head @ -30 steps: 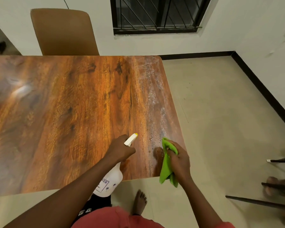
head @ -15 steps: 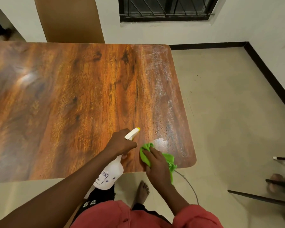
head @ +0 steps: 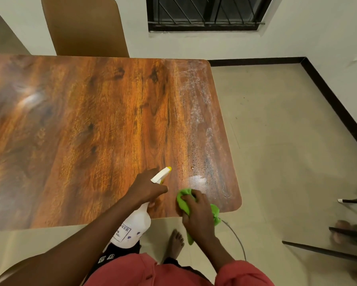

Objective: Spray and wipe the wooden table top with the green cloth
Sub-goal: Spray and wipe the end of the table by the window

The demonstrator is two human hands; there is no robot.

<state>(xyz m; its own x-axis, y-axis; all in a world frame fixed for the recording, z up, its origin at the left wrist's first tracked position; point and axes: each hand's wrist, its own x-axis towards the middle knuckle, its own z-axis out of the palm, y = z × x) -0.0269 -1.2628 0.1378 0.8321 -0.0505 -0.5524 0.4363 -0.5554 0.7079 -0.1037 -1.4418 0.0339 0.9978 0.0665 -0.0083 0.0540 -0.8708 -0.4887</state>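
The glossy brown wood-grain desk (head: 80,131) fills the left and middle of the view, its rounded near-right corner at about four o'clock. A band of white spray droplets (head: 198,112) runs down its right edge from one o'clock to a wet patch just above the cloth. Behind the far edge, at eleven o'clock, stands a tan chair back (head: 84,25).

The left hand (head: 146,188) is closed around the neck of a white plastic spray bottle with a yellow-tipped nozzle (head: 132,226); the nozzle points toward one o'clock, the body hangs off the near edge. Compared with half a second ago, it has barely shifted.

The right hand (head: 196,213) lies flat, fingers curled over the crumpled green cloth (head: 183,200), pressing it on the desk near the near-right corner. The cloth sits much as it did half a second ago; a second ago it was held off the near edge.
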